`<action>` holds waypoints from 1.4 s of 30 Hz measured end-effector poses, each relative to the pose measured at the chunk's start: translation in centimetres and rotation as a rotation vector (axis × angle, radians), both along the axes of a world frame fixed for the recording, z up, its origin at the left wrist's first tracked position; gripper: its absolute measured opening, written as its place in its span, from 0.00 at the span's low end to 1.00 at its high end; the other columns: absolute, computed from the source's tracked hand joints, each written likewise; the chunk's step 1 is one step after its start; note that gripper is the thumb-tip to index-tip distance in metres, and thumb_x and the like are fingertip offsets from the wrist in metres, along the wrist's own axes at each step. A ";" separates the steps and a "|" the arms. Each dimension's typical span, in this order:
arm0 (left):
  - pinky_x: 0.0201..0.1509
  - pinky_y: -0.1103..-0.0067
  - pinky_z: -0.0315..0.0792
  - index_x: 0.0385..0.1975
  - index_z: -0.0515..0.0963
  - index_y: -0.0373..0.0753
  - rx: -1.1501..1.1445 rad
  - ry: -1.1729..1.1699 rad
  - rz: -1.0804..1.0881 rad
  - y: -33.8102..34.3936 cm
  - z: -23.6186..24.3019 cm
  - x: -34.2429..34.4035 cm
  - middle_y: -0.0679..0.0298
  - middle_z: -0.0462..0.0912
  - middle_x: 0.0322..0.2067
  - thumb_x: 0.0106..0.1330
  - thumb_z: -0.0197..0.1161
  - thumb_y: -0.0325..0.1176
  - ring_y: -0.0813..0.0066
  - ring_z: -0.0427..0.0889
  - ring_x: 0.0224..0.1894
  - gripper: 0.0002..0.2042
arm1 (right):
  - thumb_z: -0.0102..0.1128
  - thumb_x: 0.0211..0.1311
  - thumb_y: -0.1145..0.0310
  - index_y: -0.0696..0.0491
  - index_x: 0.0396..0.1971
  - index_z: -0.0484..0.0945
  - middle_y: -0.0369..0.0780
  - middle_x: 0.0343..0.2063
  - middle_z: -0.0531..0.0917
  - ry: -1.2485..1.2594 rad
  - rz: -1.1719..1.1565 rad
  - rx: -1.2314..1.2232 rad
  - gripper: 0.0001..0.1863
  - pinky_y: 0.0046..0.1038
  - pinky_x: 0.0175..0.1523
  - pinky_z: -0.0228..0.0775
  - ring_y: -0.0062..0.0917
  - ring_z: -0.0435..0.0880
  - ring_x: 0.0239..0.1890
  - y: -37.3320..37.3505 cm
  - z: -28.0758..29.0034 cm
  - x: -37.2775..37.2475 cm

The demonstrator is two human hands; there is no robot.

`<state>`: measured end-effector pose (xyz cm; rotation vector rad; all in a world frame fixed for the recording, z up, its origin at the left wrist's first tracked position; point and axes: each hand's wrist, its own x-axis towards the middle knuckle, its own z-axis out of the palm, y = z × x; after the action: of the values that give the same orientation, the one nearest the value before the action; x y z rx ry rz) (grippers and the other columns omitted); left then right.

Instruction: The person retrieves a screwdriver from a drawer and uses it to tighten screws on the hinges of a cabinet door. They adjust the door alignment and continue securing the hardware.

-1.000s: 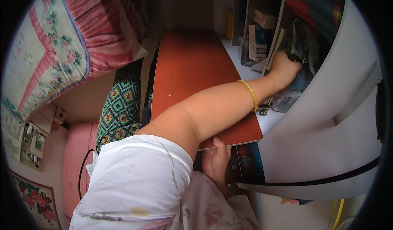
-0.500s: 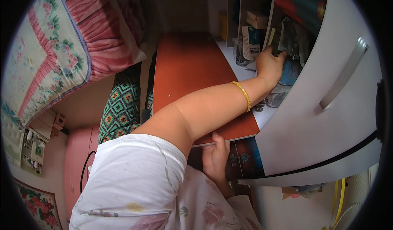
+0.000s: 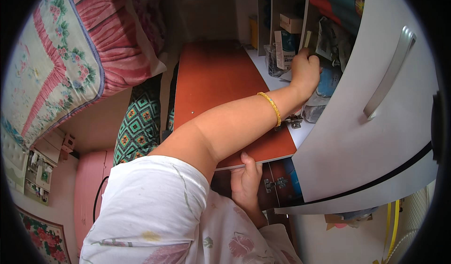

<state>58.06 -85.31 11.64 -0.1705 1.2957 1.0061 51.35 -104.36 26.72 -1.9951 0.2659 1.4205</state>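
Note:
My left hand [image 3: 305, 76], a yellow braided bracelet [image 3: 270, 106] on its wrist, reaches into the white cabinet at the upper right. Its fingers are curled among the packages; their tips and whatever they hold are hidden. Just left of it stands a white and teal box [image 3: 284, 50]. A blue packet [image 3: 329, 81] and a clear plastic bag [image 3: 314, 112] lie to its right and below. My right hand [image 3: 246, 177] grips the near edge of a red-brown cabinet door [image 3: 216, 71], thumb on top and fingers underneath. My left forearm crosses above this door.
A white door [image 3: 376, 142] with a metal handle [image 3: 391, 71] rises on the right. Metal hinges [image 3: 276, 184] show below the red-brown door. A small carton [image 3: 291, 23] and grey plastic bags [image 3: 329, 38] fill the shelf. Left is a bed with a floral, pink-ruffled cover [image 3: 75, 52].
My left hand has shifted slightly left and its thumb has drawn in closer to the fingers. My right hand keeps its grip on the door edge. The whole view has shifted a little.

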 end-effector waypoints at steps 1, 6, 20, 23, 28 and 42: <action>0.24 0.77 0.64 0.22 0.72 0.29 -0.018 0.068 0.002 0.1 -0.4 0.1 0.55 0.75 0.19 0.54 0.44 0.30 0.71 0.73 0.21 0.11 | 0.49 0.52 0.77 0.57 0.53 0.60 0.40 0.51 0.68 0.004 0.001 0.005 0.25 0.35 0.57 0.60 0.29 0.68 0.53 0.0 0.0 0.1; 0.38 0.68 0.68 0.30 0.73 0.28 -0.010 0.220 -0.056 0.6 -0.1 0.3 0.43 0.76 0.27 0.53 0.47 0.29 0.48 0.75 0.31 0.12 | 0.51 0.49 0.78 0.59 0.50 0.62 0.40 0.45 0.71 -0.029 -0.052 -0.016 0.24 0.30 0.50 0.64 0.28 0.72 0.46 0.2 -0.2 -0.2; 0.34 0.68 0.66 0.24 0.72 0.27 0.016 0.226 -0.015 0.6 -0.2 0.7 0.42 0.74 0.23 0.51 0.46 0.29 0.47 0.73 0.28 0.11 | 0.48 0.50 0.80 0.57 0.51 0.61 0.40 0.45 0.70 0.033 -0.011 0.022 0.25 0.30 0.51 0.63 0.27 0.70 0.47 0.1 0.0 0.0; 0.33 0.67 0.66 0.23 0.71 0.27 0.038 0.192 -0.007 0.6 -0.4 0.7 0.43 0.74 0.22 0.51 0.46 0.29 0.48 0.73 0.27 0.10 | 0.49 0.50 0.80 0.57 0.51 0.61 0.41 0.46 0.70 0.029 -0.007 0.033 0.25 0.31 0.53 0.61 0.27 0.69 0.48 -0.1 -0.2 0.1; 0.30 0.68 0.66 0.22 0.71 0.27 0.091 0.119 0.007 0.5 -0.7 0.7 0.44 0.74 0.19 0.51 0.47 0.29 0.48 0.73 0.25 0.10 | 0.49 0.49 0.80 0.59 0.52 0.60 0.41 0.47 0.69 0.011 0.011 0.047 0.26 0.31 0.55 0.60 0.28 0.69 0.49 0.0 -0.2 0.1; 0.09 0.81 0.53 0.18 0.67 0.35 0.102 -0.306 0.017 0.2 -1.3 0.6 0.67 0.63 0.10 0.54 0.47 0.31 0.79 0.60 0.08 0.08 | 0.48 0.51 0.75 0.57 0.55 0.58 0.41 0.52 0.67 0.017 0.017 -0.045 0.27 0.37 0.59 0.57 0.30 0.67 0.54 0.4 -0.2 -0.1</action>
<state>58.66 -85.12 10.32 -0.2474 0.9643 1.0142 51.21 -103.93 26.56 -2.0268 0.2912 1.4541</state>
